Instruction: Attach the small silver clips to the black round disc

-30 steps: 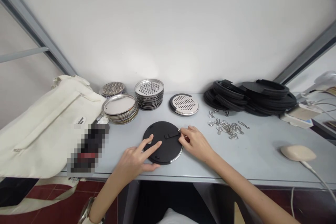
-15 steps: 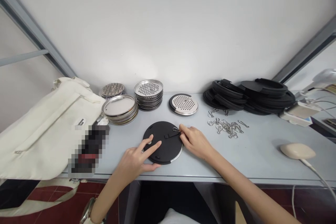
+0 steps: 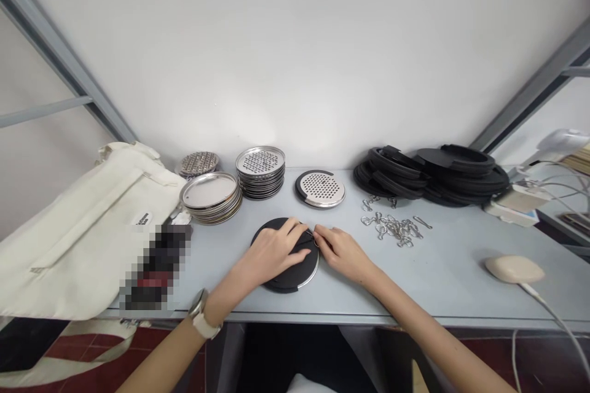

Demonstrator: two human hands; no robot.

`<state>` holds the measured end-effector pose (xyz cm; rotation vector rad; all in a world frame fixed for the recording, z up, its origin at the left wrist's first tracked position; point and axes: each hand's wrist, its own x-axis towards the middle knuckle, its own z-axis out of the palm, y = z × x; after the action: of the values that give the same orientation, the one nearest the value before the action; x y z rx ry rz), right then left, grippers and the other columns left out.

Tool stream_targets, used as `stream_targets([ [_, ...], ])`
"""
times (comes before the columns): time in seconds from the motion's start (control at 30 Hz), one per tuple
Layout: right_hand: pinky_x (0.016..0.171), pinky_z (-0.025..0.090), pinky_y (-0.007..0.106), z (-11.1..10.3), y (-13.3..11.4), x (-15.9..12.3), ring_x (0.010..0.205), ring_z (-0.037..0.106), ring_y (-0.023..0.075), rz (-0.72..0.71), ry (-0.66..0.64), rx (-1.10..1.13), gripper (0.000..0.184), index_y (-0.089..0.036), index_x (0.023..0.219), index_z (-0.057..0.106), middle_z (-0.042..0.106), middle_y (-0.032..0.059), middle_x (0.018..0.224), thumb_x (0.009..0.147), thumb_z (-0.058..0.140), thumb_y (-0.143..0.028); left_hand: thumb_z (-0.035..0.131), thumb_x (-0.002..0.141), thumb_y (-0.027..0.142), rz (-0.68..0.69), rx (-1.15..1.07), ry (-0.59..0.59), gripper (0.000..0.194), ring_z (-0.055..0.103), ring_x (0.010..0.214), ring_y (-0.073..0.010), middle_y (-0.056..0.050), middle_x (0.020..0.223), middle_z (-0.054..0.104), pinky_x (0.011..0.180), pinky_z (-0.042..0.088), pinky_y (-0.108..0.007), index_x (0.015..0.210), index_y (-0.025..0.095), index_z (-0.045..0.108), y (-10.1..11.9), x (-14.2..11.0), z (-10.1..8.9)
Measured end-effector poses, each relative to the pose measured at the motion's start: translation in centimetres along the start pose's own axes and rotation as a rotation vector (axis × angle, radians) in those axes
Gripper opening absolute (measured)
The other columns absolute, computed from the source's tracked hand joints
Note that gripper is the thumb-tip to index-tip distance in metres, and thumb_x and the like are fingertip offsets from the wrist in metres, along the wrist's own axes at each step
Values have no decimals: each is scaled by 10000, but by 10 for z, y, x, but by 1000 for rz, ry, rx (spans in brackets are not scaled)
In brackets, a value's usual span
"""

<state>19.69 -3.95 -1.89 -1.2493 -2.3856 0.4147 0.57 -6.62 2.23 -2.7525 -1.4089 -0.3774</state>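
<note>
A round black plastic disc (image 3: 288, 279) lies on the table in front of me, with a silver metal rim showing along its lower right edge. My left hand (image 3: 271, 250) rests over the top of it, fingers spread and thumb apart, fingertips by the slot near the disc's right side. At that edge my right hand (image 3: 343, 252) pinches a small wire clip (image 3: 310, 233), mostly covered by the fingers. Several loose wire clips (image 3: 399, 228) are heaped to the right. Behind the disc sits a round metal grater plate (image 3: 323, 188) in a black holder.
Stacks of metal grater plates (image 3: 260, 163) and plain-looking metal discs (image 3: 209, 190) stand at the back left. Black plastic holders (image 3: 461, 175) are piled at the back right. A cream bag (image 3: 92, 227) lies left; a beige corded device (image 3: 515, 269) and chargers (image 3: 519, 206) lie right.
My left hand has moved up and right over the disc, its fingertips now near the clip. My right hand stays pinching at the disc's right edge. The view has shifted slightly.
</note>
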Motion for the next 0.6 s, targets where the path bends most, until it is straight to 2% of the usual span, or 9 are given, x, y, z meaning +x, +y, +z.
stream_targets([
  [0.1, 606, 319, 248, -2, 1, -1, 606, 478, 138, -16, -12, 51, 251, -209, 768, 464, 531, -19, 640, 941, 283, -225, 431, 905, 414, 32, -40, -9, 381, 627, 834, -172, -59, 1094, 559, 689, 482, -265, 1219, 202, 468, -6, 17, 12],
  [0.23, 661, 349, 263, -4, 3, -1, 631, 497, 138, -35, -52, 97, 280, -197, 753, 495, 580, 0, 692, 933, 281, -207, 378, 936, 365, 45, -121, -15, 305, 625, 858, -157, -27, 1095, 564, 691, 473, -251, 1173, 228, 510, -9, 20, 23],
  [0.4, 703, 363, 281, -3, 2, -1, 635, 509, 142, -35, -62, 105, 280, -190, 754, 510, 588, 6, 693, 926, 290, -213, 389, 936, 339, 54, -185, 1, 296, 616, 884, -152, -34, 1073, 573, 711, 462, -243, 1170, 227, 531, -9, 17, 24],
  [0.6, 647, 350, 259, -2, 0, 0, 632, 509, 141, 6, -26, 125, 307, -200, 754, 505, 564, -5, 667, 943, 272, -269, 422, 925, 326, 55, -299, 28, 243, 611, 871, -132, -19, 1044, 596, 757, 456, -237, 1065, 216, 587, -11, 18, 24],
])
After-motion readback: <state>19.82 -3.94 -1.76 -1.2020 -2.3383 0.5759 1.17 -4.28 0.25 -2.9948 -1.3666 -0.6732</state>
